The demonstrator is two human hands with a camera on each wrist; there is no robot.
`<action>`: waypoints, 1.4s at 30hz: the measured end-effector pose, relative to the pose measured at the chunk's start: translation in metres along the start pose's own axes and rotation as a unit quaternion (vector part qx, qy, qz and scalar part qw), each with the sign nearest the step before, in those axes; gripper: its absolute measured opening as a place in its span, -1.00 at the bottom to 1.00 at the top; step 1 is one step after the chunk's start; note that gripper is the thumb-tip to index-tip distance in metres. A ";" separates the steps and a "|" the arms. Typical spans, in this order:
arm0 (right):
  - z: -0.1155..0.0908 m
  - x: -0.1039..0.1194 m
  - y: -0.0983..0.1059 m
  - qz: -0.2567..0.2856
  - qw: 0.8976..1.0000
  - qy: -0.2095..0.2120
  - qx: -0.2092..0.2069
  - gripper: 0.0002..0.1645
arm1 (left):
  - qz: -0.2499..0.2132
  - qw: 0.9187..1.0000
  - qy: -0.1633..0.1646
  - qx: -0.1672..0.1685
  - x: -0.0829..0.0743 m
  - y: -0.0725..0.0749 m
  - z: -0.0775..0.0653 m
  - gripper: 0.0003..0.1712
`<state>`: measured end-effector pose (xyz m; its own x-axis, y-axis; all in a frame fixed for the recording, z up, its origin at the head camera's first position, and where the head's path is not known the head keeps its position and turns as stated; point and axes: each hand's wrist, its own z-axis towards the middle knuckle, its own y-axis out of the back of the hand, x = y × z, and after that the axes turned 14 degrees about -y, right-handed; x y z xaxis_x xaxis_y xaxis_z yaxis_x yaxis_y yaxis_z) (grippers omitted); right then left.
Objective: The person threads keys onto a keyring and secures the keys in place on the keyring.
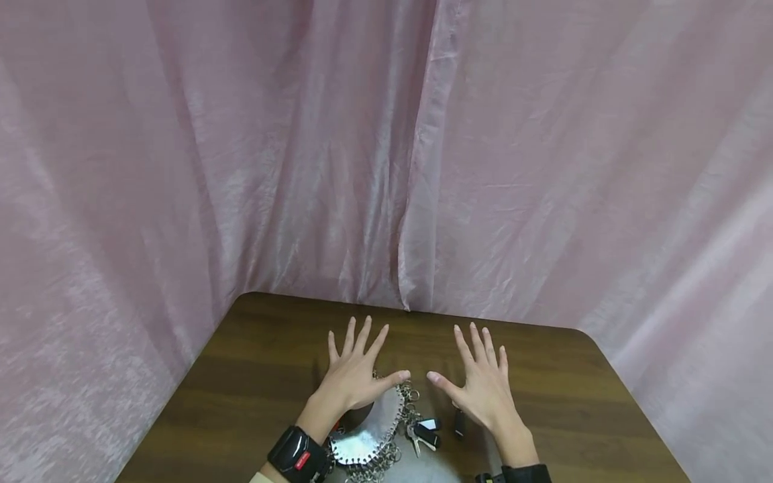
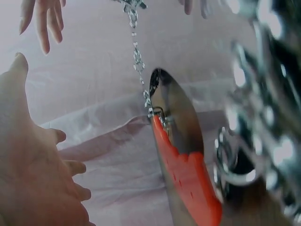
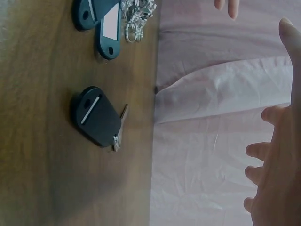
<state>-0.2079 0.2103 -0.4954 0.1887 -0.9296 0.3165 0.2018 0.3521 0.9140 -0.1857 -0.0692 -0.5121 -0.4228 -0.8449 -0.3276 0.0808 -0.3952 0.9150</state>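
My left hand (image 1: 355, 381) hovers palm down with fingers spread, over the far left part of a shiny round metal disc (image 1: 359, 444). Many small rings and chains (image 1: 386, 459) hang along the disc's rim. In the left wrist view a red piece (image 2: 188, 174) with a wavy edge lies against shiny metal, a chain (image 2: 137, 56) running from it. My right hand (image 1: 484, 394) is also spread and holds nothing. Near its wrist lies a black key tag (image 3: 96, 117) with a key (image 3: 123, 125). Between the hands are keys (image 1: 414, 443) with dark tags (image 1: 426, 435).
A brown wooden table (image 1: 574, 402) with rounded far corners carries everything. Pink curtains (image 1: 338, 168) hang directly behind its far edge and at both sides. Each wrist wears a black strap, the left one with a camera unit (image 1: 298, 456).
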 end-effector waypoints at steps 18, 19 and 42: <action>-0.008 -0.005 -0.008 0.086 0.995 -0.044 -0.020 0.27 | -0.130 0.969 -0.190 0.092 -0.030 0.009 -0.019 -0.82; -0.007 -0.006 -0.009 0.094 0.994 -0.054 -0.026 0.24 | -0.126 0.967 -0.197 0.099 -0.033 0.009 -0.021 -0.84; -0.020 -0.024 -0.029 0.052 0.975 -0.175 0.127 -0.66 | 0.035 0.984 -0.147 0.099 -0.054 -0.012 -0.052 -0.51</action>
<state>-0.1986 0.2245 -0.5346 -0.1528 -0.8858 0.4381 -0.0542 0.4501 0.8913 -0.1171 -0.0371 -0.5178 -0.6669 -0.7159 -0.2069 -0.0458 -0.2378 0.9702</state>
